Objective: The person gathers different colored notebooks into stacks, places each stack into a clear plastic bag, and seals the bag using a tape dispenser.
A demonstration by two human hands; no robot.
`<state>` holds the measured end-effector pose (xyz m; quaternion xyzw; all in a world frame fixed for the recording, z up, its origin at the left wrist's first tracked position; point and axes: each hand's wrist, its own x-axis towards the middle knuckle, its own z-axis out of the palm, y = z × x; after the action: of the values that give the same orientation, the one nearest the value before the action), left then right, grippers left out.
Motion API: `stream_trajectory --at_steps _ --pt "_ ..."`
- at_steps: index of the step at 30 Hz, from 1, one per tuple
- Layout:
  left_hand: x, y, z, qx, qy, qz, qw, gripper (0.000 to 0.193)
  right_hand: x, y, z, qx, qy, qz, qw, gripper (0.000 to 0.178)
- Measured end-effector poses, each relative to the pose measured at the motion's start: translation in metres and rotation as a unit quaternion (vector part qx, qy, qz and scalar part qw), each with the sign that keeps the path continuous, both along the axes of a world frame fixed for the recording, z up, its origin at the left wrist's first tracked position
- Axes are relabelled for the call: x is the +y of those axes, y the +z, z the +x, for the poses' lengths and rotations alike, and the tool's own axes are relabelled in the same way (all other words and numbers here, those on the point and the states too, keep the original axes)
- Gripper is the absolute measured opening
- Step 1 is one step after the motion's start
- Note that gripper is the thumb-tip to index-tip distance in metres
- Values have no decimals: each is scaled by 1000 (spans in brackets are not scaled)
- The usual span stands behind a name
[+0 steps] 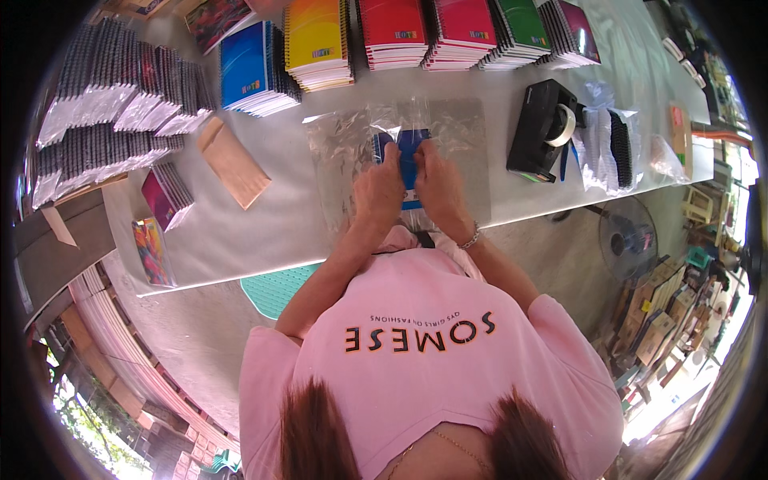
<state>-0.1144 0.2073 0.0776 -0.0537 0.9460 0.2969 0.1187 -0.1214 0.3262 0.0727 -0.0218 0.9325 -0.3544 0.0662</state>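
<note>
A blue spiral notebook (411, 164) lies in front of me at the table's near side, partly covered by my hands. Clear plastic film (336, 140) spreads around it, crinkled and shiny; I cannot tell whether the notebook is inside or on top. My left hand (379, 192) closes on its left part, thumb pointing away from me. On the right part, my right hand (441, 186) is closed too, its thumb and fingers on the blue cover. Some fingertips are hidden beneath the hands.
Stacks of blue (248, 68), yellow (317, 40), red (392, 32), pink (462, 32) and green notebooks (516, 32) line the far side. Wrapped notebooks (120, 88) pile up at left, near a brown envelope (234, 162). A black tape dispenser (536, 128) stands right; a fan (628, 238) is beyond the table edge.
</note>
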Motion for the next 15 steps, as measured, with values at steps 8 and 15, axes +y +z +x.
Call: stream_trajectory --at_steps 8,15 --pt "-2 7 -7 -37 -34 8 999 12 -11 -3 5 4 -14 47 999 13" --pt "-54 17 -12 113 -240 25 964 22 -12 6 6 -34 -28 31 999 9"
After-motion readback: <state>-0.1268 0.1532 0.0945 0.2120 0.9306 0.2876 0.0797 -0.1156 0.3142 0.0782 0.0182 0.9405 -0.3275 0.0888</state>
